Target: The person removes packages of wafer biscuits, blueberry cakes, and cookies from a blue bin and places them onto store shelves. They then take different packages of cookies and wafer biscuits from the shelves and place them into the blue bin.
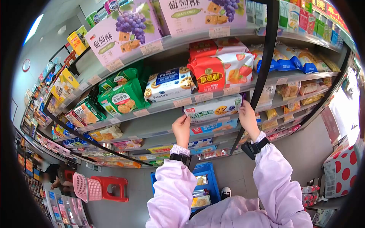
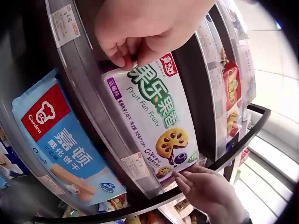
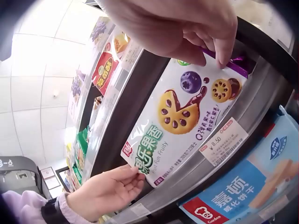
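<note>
Our left hand (image 1: 181, 131) and right hand (image 1: 249, 119) hold the white biscuit pack (image 1: 213, 108) between them, one at each end. The left fingers pinch the pack's left corner, thumb against fingertips; the right fingers pinch the purple crimped wrapper at the other end. The pack lies between the two sets of fingers, its printed front facing us, just behind the shelf lip (image 2: 88, 88). Whether its base rests on the shelf or our fingers bear its weight, we cannot tell.

Below the fingers, one tier down, sits a blue wafer pack (image 3: 238, 186); a price tag (image 3: 222, 142) is fixed to the lip between it and our white pack. Above the fingers, on the next tier, stand a red strawberry pack (image 1: 222, 72) and, to its left, a blue and white cookie box (image 1: 170, 84). Well below both hands, a blue crate (image 1: 215, 182) on the floor holds more packs.

We judge the step in hand to be placing or straightening this pack on its shelf, front outward. The next move seems to call for keeping both ends level, settling the base squarely behind the lip, then loosening the two pinches together. A hard pull on the crimped end could crease the wrapper or skew the pack.
</note>
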{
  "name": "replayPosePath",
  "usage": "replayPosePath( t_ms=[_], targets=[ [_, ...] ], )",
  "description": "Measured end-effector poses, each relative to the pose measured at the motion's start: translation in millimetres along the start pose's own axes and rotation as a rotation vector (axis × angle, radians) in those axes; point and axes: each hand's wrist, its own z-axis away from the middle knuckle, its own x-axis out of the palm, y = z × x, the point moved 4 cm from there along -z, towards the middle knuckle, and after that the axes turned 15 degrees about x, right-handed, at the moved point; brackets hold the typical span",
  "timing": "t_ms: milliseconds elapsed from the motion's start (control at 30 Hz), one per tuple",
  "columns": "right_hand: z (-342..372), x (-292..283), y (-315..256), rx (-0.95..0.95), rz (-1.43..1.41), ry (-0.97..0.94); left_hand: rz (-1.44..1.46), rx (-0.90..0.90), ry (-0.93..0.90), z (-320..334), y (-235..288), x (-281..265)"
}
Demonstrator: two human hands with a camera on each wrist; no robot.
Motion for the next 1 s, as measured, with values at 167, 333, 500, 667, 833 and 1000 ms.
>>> replayPosePath(
  t_ms=[167,333,500,667,833,1000],
  targets=[
    [8.0,-1.2,-3.3,-0.001,0.008,-0.038,0.047,-0.043,-0.059,6.8,-7.8,12.4],
    [16.4,-4.2,1.2,-0.016,-0.009,-0.072,-0.041,0.027,-0.154,5.6,1.6,20.2],
    [57.1,-19.2,-9.4,0.011,0.020,-0.124,-0.038,0.089,-0.031,44.1,-2.2,-3.2],
    [162.1,-8.6,44.2,0.157,-0.013,-0.369,-0.046,-0.100,-0.251,172.1,-25.3,-64.9],
    [274.2,31.0,130.0,0.521,0.236,-0.748,-0.198,-0.544,-0.618,316.4,-75.4,-140.5],
    [358.0,88.9,210.3,0.641,0.227,-0.958,-0.087,-0.794,-0.439,422.9,-135.6,-211.8]
  ],
)
